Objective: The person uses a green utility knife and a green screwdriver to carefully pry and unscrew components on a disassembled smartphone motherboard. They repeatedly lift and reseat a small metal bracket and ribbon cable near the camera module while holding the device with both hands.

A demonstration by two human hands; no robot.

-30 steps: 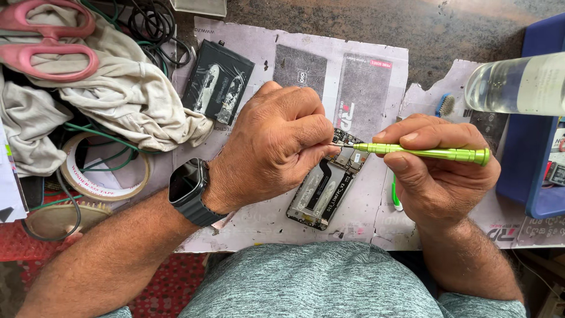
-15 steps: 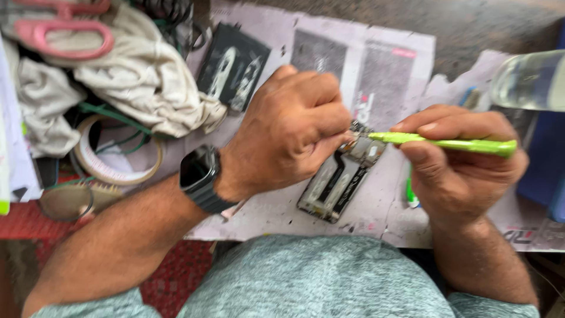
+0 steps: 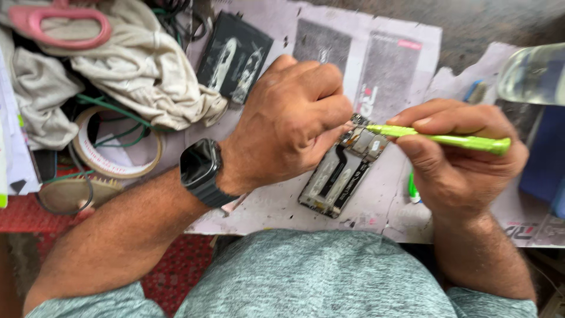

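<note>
Currently: opened phone (image 3: 341,176) at surface centre, left hand (image 3: 288,126) fingers closed pinning its top, right hand (image 3: 465,159) at three o'clock gripping green screwdriver (image 3: 441,138); best kept steady, tip seated squarely.

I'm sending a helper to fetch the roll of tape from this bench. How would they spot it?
Start at the crumpled beige cloth at the bench's upper left. Just below it, left of the watch on the left hand, lies the tape roll: a flat tan ring with green wires across it.

Two hands (image 3: 294,126), one screwdriver (image 3: 441,139), one opened phone (image 3: 341,176), one tape roll (image 3: 118,147).
</note>
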